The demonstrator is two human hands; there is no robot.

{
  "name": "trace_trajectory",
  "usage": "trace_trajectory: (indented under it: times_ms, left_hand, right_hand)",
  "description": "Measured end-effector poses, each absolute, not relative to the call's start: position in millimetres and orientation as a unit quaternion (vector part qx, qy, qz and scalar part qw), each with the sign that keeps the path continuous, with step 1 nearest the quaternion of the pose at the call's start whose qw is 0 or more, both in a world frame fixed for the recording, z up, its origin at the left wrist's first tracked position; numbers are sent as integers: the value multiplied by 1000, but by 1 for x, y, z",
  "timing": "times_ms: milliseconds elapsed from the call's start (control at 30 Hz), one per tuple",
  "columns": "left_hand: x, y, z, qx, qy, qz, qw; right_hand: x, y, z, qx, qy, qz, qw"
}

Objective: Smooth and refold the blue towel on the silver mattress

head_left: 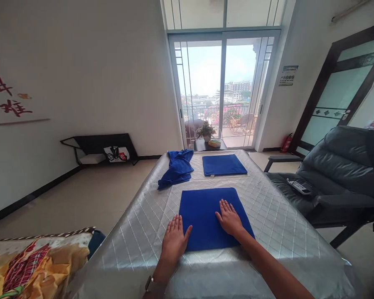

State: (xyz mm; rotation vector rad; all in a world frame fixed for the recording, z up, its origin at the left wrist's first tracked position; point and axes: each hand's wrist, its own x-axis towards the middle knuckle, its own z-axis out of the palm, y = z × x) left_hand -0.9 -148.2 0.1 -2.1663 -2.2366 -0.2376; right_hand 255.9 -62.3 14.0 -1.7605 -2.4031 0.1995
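Observation:
A flat blue cloth piece, roughly square, lies on the silver quilted table cover right in front of me. My left hand rests flat at its left edge, thumb over the cloth and fingers apart from holding anything. On the right part of the same cloth, my right hand lies palm down with its fingers stretched out. Beyond it is a second flat blue cloth piece with a small pale tag on its near edge. A crumpled blue cloth lies at the far left of the table.
A dark recliner with a device on its seat stands at the right. Yellow and plaid fabric is heaped at the lower left. Behind the table, a small stand carries a potted plant, before glass sliding doors.

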Motion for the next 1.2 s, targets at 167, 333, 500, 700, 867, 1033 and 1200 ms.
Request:
trace_trajectory:
  times_ms: [167,333,500,700,867,1033,1200]
  left_hand:
    - [65,-114,21,-766,-635,-99,-11]
    - [119,-82,17,-816,-563,-123,-37]
    - [94,-75,7,-781,-615,-106,-28]
    - [24,-79,0,-728,-681,-80,8]
    - [1,-78,-8,-713,-696,-82,27]
    - [4,-76,-12,-713,-694,-92,34]
    - [4,-76,-13,-714,-691,-108,34]
  right_hand:
    - [258,-64,10,-587,-803,54,86]
    - [259,-66,14,-581,-809,50,72]
    - [258,-66,15,-591,-800,68,74]
    - [257,-64,13,-596,-793,86,86]
    - [257,-63,12,-598,-793,84,81]
    - [259,-59,19,-596,-797,90,39]
    - [250,-47,34,-579,-808,100,36]
